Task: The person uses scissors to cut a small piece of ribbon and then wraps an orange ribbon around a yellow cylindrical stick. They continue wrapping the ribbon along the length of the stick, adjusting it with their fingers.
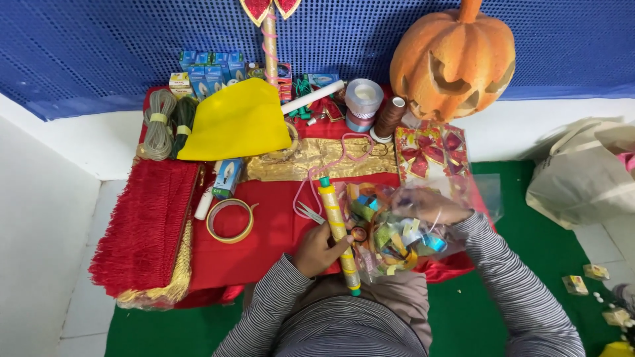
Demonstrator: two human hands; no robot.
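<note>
We're at a home craft corner: red cloth (264, 231) on the floor, ribbon spools (363, 99), cord bundles (159, 122), tape roll (230, 220), carved pumpkin decoration (453, 56), blue mesh wall (99, 46) behind.

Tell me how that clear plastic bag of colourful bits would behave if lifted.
The clear bag looks thin and crinkled, so probably floppy and sagging. Its small paper-like pieces suggest it is light. The right hand reaches inside, so the open mouth could spill.

- Gold stick (338, 231) with teal ends, near centre.
- Clear bag (397, 228) of multicoloured scraps, right of it.
- Yellow cloth (235, 122), far left.
- Orange carved pumpkin (453, 56), far right.
- Red fringed fabric (145, 225), left.
- Grey-and-white striped sleeves (509, 277), near.
- Blue dotted wall (99, 46), far.
</note>
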